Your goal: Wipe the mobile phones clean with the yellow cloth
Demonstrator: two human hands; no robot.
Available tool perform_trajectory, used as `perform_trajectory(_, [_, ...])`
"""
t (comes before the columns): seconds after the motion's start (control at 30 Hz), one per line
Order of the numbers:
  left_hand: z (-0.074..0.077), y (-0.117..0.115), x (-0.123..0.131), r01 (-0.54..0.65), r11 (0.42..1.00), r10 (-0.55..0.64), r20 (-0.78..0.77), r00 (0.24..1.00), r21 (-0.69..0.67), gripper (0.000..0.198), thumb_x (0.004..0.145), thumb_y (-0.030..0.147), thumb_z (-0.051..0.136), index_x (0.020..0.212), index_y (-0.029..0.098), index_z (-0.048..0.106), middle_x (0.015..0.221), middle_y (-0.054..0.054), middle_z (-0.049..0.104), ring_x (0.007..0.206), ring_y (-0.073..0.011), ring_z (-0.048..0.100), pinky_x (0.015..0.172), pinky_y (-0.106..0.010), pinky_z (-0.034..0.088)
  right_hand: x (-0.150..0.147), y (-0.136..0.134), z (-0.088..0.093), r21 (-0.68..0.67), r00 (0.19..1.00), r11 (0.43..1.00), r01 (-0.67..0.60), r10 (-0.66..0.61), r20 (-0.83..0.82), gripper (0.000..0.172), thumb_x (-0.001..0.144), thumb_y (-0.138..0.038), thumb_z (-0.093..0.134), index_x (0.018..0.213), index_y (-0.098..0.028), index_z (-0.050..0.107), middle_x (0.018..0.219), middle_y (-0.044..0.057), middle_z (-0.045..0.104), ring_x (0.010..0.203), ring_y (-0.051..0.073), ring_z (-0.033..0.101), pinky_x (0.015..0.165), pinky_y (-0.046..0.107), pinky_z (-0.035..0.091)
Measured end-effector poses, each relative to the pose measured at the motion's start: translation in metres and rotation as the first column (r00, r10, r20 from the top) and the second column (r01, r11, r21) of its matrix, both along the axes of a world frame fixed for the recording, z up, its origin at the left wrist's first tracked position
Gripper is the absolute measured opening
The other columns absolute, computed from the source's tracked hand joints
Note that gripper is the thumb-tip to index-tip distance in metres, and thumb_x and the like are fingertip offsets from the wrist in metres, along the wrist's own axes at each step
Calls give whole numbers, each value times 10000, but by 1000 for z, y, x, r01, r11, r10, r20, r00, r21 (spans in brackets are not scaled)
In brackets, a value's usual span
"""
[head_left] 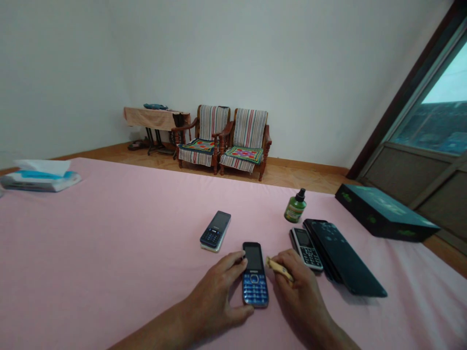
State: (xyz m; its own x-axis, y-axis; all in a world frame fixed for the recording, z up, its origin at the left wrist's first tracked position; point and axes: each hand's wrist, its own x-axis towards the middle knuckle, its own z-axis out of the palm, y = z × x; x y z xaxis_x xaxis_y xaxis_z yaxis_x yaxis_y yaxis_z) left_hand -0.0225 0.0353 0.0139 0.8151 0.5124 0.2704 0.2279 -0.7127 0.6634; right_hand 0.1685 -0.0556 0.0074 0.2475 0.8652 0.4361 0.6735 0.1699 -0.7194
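Blue Keypad Phone Flanked by Two Bare Hands on Pink Cloth

A slim, round-cornered blue phone (254, 292) with glossy keys is laid face up on a smooth, lightly creased pink cloth (127, 243), between the two hands. Its left edge is touched by the spread fingers of the left hand (216, 288); the thumb is set by the lower left corner, and the hand is not closed around it. A pale yellow, narrow piece (280, 270) is pinched in the right hand (297, 283), just beside the phone's right edge; its material cannot be told.

Farther forward, a dark phone (216, 229) is shown with a pale edge beneath it. To the right, a silver-rimmed phone (307, 250) is placed beside a flat, dark, smooth slab (346, 257).

A rounded green bottle (295, 209) is topped with black; its contents cannot be made out. A black oblong box (386, 209) is closed, so its inside is hidden. From a soft, shiny tissue pack (40, 182), a white sheet (44, 167) is drawn partly out.
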Motion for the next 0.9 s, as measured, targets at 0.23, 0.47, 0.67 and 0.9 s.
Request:
perform_trajectory(0.23, [2,2,-1,1,1000,-1,-69,998,6,777,637,207,812,1355,161,519,1433,-166,475,1290,-329,476,1093,-451,389,8,48,-2,8,999,1000,16,-16,-45,183,842,-96,490,814,-175,652,781,33,595,745,188,565,661,288,438])
perform_trajectory(0.47, [-7,1,-1,-8,999,14,-127,992,51,801,651,222,826,1374,131,494,1445,-204,454,1308,-350,455,1092,-473,386,2,31,-7,-27,995,996,-80,78,-60,207,853,-98,495,764,-189,657,760,21,565,727,173,564,648,272,442])
perform_trajectory(0.67, [-10,2,-2,-23,996,35,-141,989,86,795,666,266,835,1369,116,498,1445,-205,455,1312,-337,455,1096,-446,392,-16,-17,-9,-84,980,978,-189,182,-84,251,842,-36,443,836,-194,637,837,45,542,774,171,570,654,254,454])
perform_trajectory(0.9, [-6,-1,-1,-33,993,48,-133,990,113,746,689,258,804,1347,57,514,1417,-235,475,1300,-345,466,1094,-432,399,-17,-40,-9,-111,956,950,-292,290,-37,191,799,-96,518,804,-186,686,782,56,583,698,165,606,598,227,464])
